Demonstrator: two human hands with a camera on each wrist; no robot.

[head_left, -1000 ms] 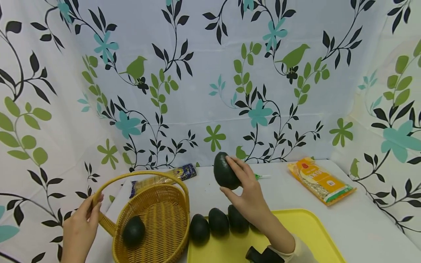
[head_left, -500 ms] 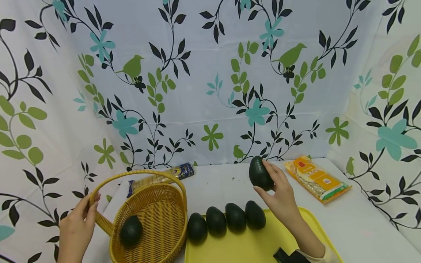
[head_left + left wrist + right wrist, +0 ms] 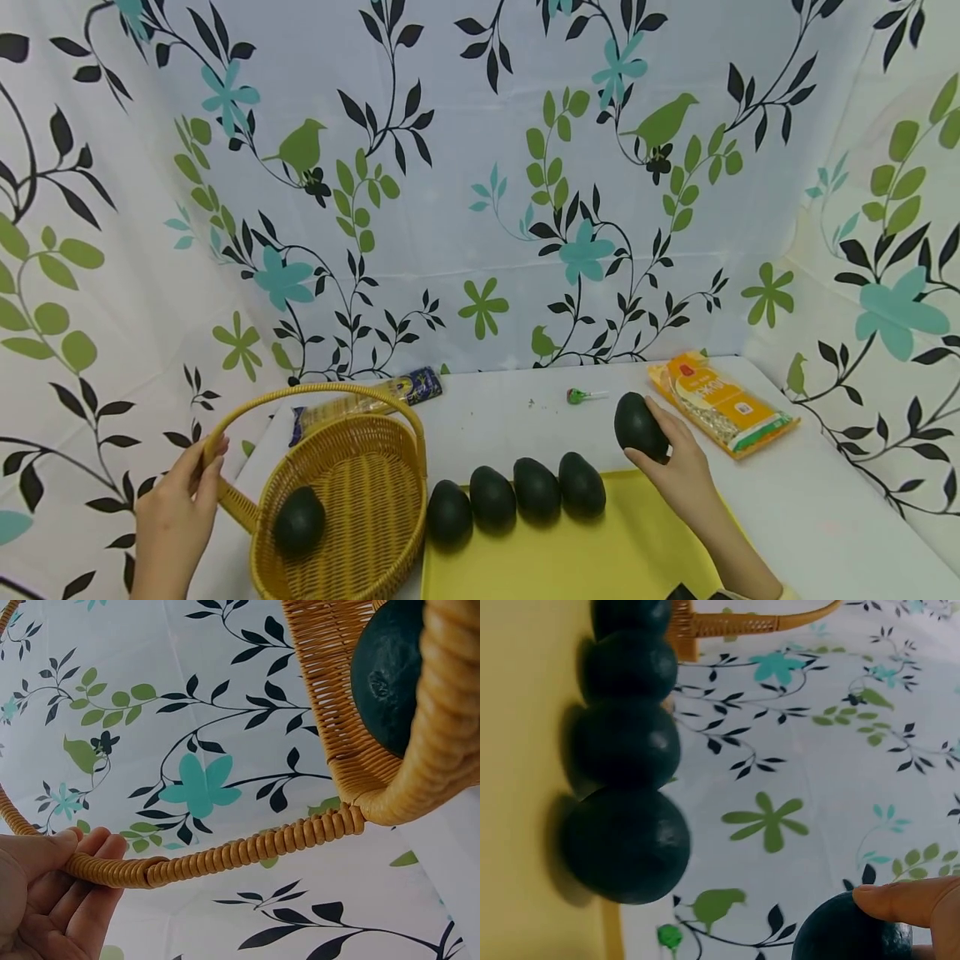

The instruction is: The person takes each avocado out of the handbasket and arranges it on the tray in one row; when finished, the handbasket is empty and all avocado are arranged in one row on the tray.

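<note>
In the head view my right hand (image 3: 682, 475) holds a dark green avocado (image 3: 640, 427) over the far right corner of the yellow tray (image 3: 555, 558). Its thumb and fingers pinch the fruit from the right side. Several more avocados (image 3: 536, 492) stand in a row along the tray's far edge. My left hand (image 3: 174, 512) grips the arched handle (image 3: 247, 851) of a wicker basket (image 3: 367, 517) at the left. One avocado (image 3: 299, 521) lies inside the basket, against its left wall. The right wrist view shows the held avocado (image 3: 847, 930) at the bottom, under a fingertip.
An orange bag of oats or grain (image 3: 723, 404) lies on the white table (image 3: 840, 508) at the back right. Behind the tray is a small green lollipop (image 3: 576, 396). A long pack of pasta (image 3: 360, 404) lies behind the basket, near the patterned cloth backdrop (image 3: 480, 208).
My right hand has carried the avocado rightward and lower, from behind the row to the tray's far right corner. The lollipop it covered shows again. My left hand stays on the handle.
</note>
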